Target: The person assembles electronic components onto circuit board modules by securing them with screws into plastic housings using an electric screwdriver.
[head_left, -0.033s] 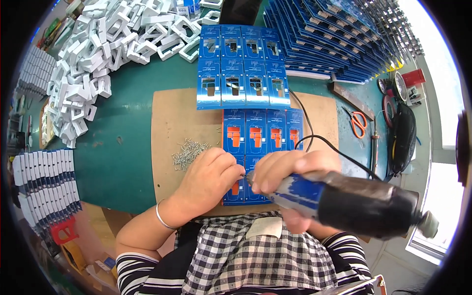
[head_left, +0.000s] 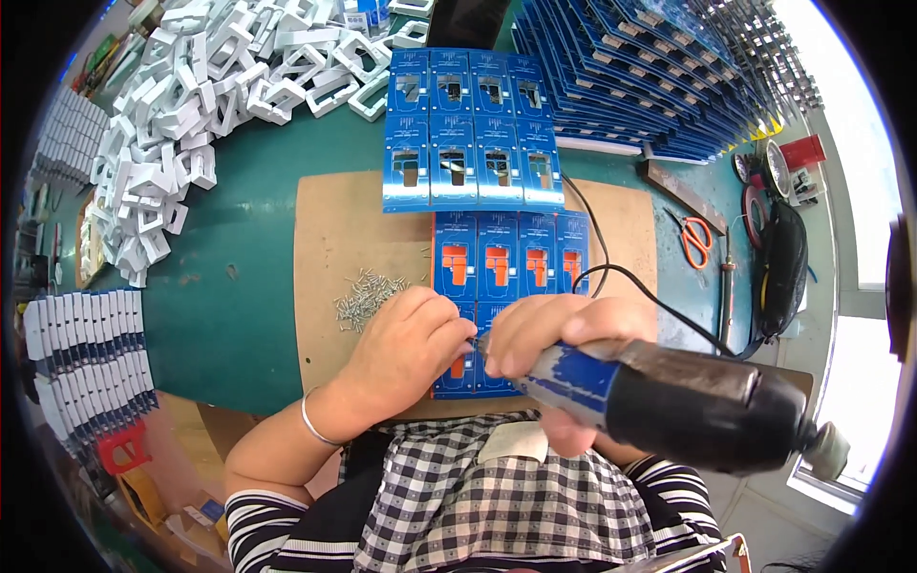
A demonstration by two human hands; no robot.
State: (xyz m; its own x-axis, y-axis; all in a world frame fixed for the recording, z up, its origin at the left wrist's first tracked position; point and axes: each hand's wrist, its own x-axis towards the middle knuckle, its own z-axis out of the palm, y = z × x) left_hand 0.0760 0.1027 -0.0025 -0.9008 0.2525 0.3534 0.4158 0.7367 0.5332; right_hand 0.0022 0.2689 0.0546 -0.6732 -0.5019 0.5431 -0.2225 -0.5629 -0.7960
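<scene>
My right hand (head_left: 564,329) wraps round an electric screwdriver (head_left: 707,406), blue and grey in front with a black body. It lies tilted, its nose pointing left toward my left fingers. My left hand (head_left: 406,339) is closed in a pinch at that nose, over a blue circuit board panel (head_left: 485,229). Whatever sits between the fingertips is too small to make out. Orange shows through the panel's cutouts, and my hands cover much of its lower row. Beside my left hand lies a heap of small screws (head_left: 368,298).
Another blue panel (head_left: 473,129) stands behind, overlapping the far edge. White plastic frames (head_left: 229,76) pile up at the far left, and blue boards (head_left: 630,76) stack at the far right. Orange-handled scissors (head_left: 697,244) lie right, near a black cable (head_left: 669,304).
The screwdriver's rear end has swung slightly down and left, with my right hand shifting a little. My left hand stays almost in place.
</scene>
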